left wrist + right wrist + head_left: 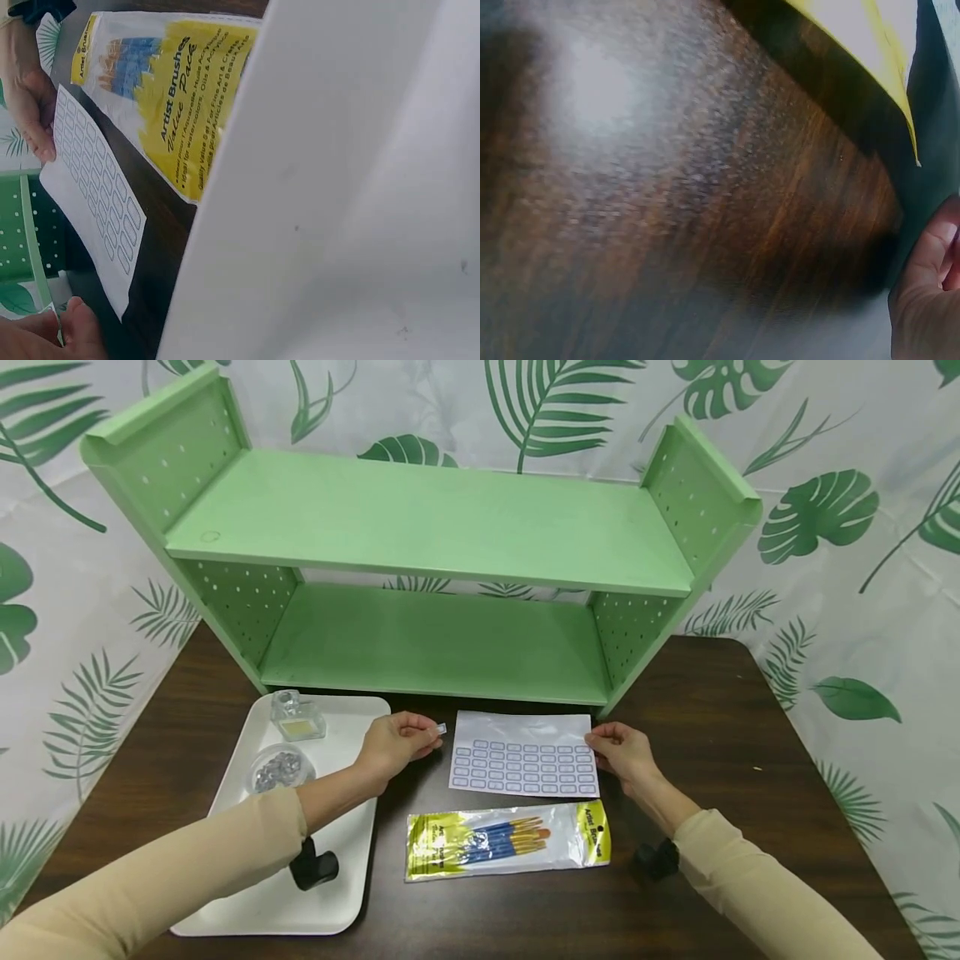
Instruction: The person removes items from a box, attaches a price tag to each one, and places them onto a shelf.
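My left hand [393,747] pinches a small pale label sticker [441,728] between thumb and fingers, just left of the sticker sheet. The white sheet [521,727] carries rows of blue-outlined labels, and its upper part is blank. At its right edge, my right hand [626,756] holds the sheet between thumb and fingers. The left wrist view shows the sheet [97,195] bowed a little between both hands. In the right wrist view only part of the right hand [926,292] appears at the right border; its fingertips are largely cut off.
A packet of artist brushes [510,841] lies in front of the sheet. On the left, a white tray [337,893] bears a glass bottle [296,718] and a clear dish of shiny pieces [281,768]. Behind stands a green two-tier shelf [435,522] on the dark wooden table [712,718].
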A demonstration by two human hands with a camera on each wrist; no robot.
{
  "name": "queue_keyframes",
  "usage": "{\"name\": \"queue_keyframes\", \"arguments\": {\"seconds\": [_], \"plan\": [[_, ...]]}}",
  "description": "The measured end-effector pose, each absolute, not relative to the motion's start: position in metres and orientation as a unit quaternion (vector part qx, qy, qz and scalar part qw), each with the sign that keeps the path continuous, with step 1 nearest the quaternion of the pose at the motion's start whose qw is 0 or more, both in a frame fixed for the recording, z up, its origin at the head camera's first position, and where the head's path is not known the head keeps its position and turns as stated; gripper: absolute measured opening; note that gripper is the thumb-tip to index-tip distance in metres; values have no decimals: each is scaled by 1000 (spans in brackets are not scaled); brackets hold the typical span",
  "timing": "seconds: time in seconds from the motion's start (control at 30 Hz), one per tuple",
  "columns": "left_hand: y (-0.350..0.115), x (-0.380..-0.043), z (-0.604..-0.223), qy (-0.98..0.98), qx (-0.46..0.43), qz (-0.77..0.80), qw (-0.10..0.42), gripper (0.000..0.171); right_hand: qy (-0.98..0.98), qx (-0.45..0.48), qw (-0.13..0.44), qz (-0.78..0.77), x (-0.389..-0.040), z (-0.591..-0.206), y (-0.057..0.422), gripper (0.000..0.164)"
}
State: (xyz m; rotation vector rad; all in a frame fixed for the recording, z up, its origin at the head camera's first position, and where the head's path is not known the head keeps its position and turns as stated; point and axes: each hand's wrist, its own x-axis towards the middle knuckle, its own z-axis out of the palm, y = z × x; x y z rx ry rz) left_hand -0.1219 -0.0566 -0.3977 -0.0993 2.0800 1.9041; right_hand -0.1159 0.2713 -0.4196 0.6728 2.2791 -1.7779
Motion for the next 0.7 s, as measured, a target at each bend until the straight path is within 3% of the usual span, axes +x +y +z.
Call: {"name": "queue_keyframes", "arguments": {"seconds": [0.53, 0.7], "plan": [[-38, -108, -400, 733, 9, 644, 220, 14, 766, 215, 77, -601, -116, -423, 277, 28], [-35, -107, -397, 731, 9, 643, 230, 14, 790, 182, 45, -584, -111, -417, 280, 30]]}}
